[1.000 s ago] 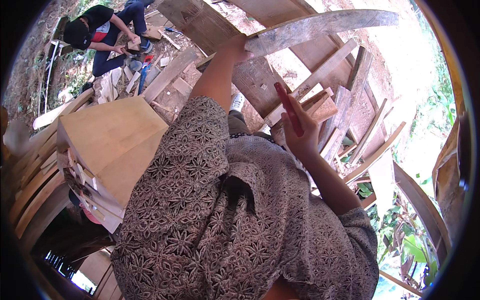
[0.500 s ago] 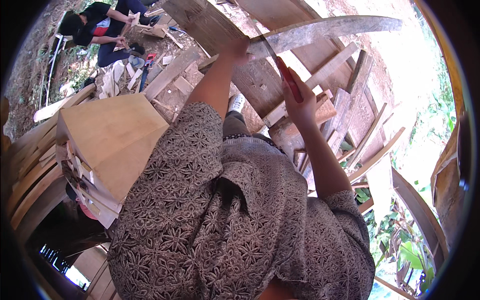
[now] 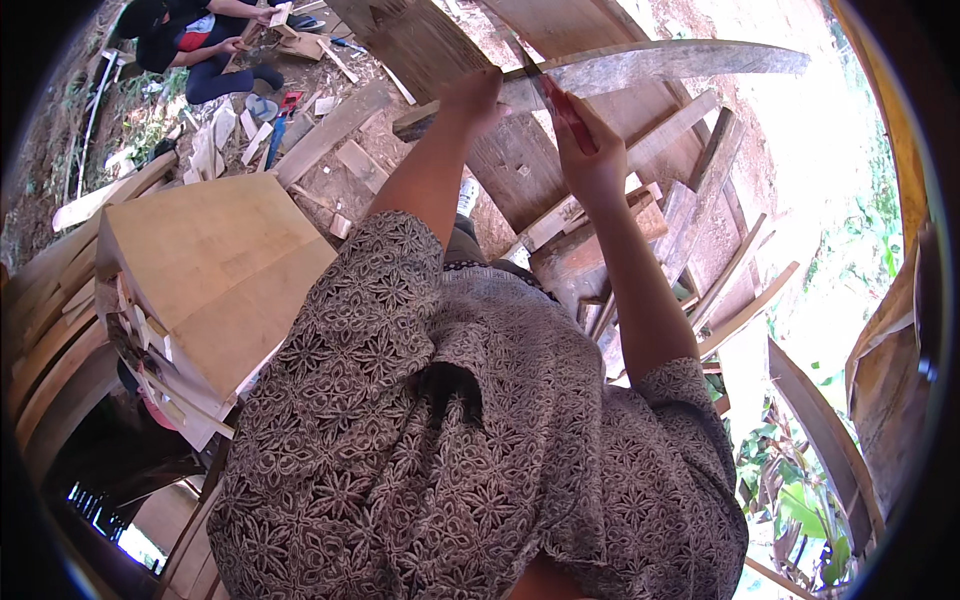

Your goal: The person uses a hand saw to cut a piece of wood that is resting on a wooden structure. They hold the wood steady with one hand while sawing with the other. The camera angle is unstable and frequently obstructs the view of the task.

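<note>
A long grey-brown plank (image 3: pixel 680 62) lies crosswise at the top of the view, over a wide board (image 3: pixel 515 170). My left hand (image 3: pixel 474 104) is closed on the plank left of the saw, its fingertips partly hidden. Wrapped round the red handle of a handsaw (image 3: pixel 572 122), my right hand (image 3: pixel 597 165) is just on the near side of the plank. The saw's dark blade slants up and left across the plank, close beside my left hand. Whether the teeth sit in a cut is too small to tell.
Another person (image 3: pixel 190 45) sits at the upper left, holding a piece of wood. A red-handled saw (image 3: pixel 280 128) lies among offcuts near them. A large pale panelled wooden piece (image 3: pixel 215 265) stands at my left. Several loose planks (image 3: pixel 690 225) are stacked at the right.
My right hand and the saw have moved forward, bringing the handle up close to the plank. My left hand stays on the plank. The whole view has shifted slightly.
</note>
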`<state>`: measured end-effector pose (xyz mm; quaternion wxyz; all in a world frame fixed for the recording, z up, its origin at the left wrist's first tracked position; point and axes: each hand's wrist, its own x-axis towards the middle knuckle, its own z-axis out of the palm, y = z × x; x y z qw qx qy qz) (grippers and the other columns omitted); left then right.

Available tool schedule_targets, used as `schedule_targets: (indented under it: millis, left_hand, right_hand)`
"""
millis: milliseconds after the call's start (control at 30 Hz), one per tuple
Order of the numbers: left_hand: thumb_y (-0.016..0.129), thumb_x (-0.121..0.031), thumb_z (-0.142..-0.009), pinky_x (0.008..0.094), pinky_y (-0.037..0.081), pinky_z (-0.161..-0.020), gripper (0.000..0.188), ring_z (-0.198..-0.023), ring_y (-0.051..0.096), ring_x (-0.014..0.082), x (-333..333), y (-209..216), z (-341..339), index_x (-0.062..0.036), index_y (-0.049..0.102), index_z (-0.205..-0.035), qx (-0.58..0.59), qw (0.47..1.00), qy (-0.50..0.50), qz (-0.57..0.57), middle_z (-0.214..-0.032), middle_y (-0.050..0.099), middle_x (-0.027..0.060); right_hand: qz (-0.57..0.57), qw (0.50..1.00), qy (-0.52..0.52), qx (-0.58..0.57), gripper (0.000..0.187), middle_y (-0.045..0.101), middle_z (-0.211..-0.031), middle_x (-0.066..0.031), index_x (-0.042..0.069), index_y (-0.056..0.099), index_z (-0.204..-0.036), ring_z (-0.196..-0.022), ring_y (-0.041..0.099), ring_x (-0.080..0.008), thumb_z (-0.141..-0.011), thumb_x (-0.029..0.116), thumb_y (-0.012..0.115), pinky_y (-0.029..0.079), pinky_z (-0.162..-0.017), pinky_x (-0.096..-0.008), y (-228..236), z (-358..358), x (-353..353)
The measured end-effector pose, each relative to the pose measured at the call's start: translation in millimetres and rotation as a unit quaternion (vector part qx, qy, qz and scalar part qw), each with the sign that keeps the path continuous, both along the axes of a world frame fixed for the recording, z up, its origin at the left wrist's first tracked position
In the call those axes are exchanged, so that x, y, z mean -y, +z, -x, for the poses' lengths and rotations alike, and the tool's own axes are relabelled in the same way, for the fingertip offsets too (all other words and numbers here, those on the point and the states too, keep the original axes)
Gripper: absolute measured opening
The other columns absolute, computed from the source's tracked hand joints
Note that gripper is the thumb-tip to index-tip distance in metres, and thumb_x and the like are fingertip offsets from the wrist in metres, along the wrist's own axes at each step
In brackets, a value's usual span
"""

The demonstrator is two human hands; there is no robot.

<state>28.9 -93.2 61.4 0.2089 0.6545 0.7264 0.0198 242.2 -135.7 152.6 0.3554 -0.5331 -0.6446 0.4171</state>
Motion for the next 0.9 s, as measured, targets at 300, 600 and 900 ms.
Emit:
schedule_targets:
  millis: [300, 600, 900]
  left_hand:
    - [0.076, -0.039, -0.088, 0.0558, 0.049, -0.089, 0.048, -0.112, 0.064, 0.0369, 18, -12, 7, -0.0074, 0.055, -0.117, -0.036, 0.997, -0.005, -0.069, -0.119, 0.066, 0.0147]
    - [0.079, -0.037, -0.085, 0.0541, 0.052, -0.085, 0.049, -0.106, 0.066, 0.0358, 26, -19, -5, -0.0093, 0.055, -0.118, -0.026, 0.995, 0.004, -0.093, -0.111, 0.066, 0.0137]
    - [0.078, -0.035, -0.085, 0.0549, 0.052, -0.081, 0.046, -0.109, 0.066, 0.0334, 43, -20, -21, -0.0108, 0.055, -0.117, -0.085, 0.989, 0.009, -0.124, -0.115, 0.067, 0.0118]
  right_hand:
    - [0.092, 0.99, 0.1, 0.026, 0.047, 0.061, -0.143, -0.0141, -0.002, 0.046, -0.148, -0.132, 0.058, -0.0223, -0.102, 0.004, 0.054, 0.048, -0.108, -0.0325, 72, -87, 104]
    - [0.04, 0.999, 0.026, 0.006, 0.042, 0.075, -0.104, -0.0111, 0.0, 0.063, -0.134, -0.091, 0.068, -0.0112, -0.098, 0.019, 0.07, 0.053, -0.081, -0.0261, 18, -15, 33]
    - [0.093, 0.992, 0.071, 0.04, 0.042, 0.072, -0.124, -0.0136, 0.003, 0.057, -0.141, -0.11, 0.072, -0.0209, -0.099, 0.003, 0.059, 0.054, -0.091, -0.0319, 49, -43, 68]
